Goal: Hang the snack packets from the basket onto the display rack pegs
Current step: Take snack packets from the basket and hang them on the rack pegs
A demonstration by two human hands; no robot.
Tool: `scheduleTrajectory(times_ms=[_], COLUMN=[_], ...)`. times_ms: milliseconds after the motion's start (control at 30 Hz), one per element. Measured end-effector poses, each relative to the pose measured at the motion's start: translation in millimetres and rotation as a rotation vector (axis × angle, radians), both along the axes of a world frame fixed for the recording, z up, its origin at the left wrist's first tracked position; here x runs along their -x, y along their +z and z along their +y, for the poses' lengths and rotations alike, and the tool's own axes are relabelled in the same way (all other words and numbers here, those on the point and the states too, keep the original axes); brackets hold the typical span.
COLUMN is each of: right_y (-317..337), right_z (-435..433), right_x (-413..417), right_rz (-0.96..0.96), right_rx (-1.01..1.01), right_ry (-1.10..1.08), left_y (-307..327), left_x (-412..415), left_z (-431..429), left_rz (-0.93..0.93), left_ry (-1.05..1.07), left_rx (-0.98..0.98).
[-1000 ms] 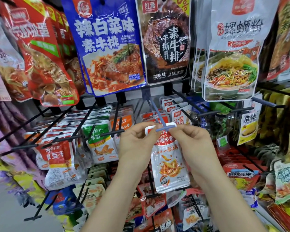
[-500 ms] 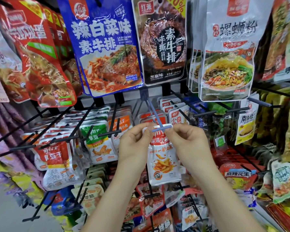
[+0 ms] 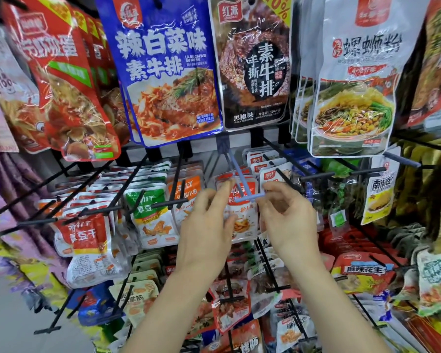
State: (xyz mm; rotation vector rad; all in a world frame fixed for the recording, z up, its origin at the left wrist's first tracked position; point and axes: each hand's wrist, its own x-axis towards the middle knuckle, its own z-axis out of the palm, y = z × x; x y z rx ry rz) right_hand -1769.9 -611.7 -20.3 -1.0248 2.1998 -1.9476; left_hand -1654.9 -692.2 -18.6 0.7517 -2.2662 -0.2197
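2 sides of packet (image 3: 242,217) on blue peg (image 3: 239,174) | left hand (image 3: 206,225), right hand (image 3: 290,220) | fingers (image 3: 223,194) loosely spread

The snack packet (image 3: 242,220) is printed white under an orange-red band, the peg (image 3: 239,174) carrying it is coloured pale blue where the other pegs (image 3: 87,212) are finished black, and above are hung a blue packet (image 3: 163,72) lettered in white, a dark brown packet (image 3: 252,59) and a red packet (image 3: 61,77).
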Motion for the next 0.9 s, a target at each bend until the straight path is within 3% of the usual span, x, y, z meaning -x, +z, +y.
scheduleTrajectory(times_ms=[267, 567, 733, 833, 900], right_y=[-4.8, -5.7, 5.7, 4.9, 2.1], right_z=[-4.9, -7.9, -10.6, -17.1, -19.5], right_x=[-4.2, -7.4, -2.4, 1.2, 1.4], right_rz=[0.303, 0.436, 0.564, 0.643, 0.651], right_rx=[-0.155, -0.227, -0.161, -0.145, -0.144], right_ry=[0.014, 0.059, 0.001, -0.063, -0.069], left_y=[-0.5, 5.0, 6.9, 21.7, 23.7], left_x=[9.4, 17.1, 21.6, 26.9, 29.0], left_z=[-10.8, -18.9, -27.7, -18.9, -20.9], left_rz=[-0.126, -0.159, -0.226, -0.329, -0.397], left_ry=[0.086, 0.116, 0.059, 0.039, 0.092], left_rx=[0.115, 0.492, 0.481, 0.262, 0.271])
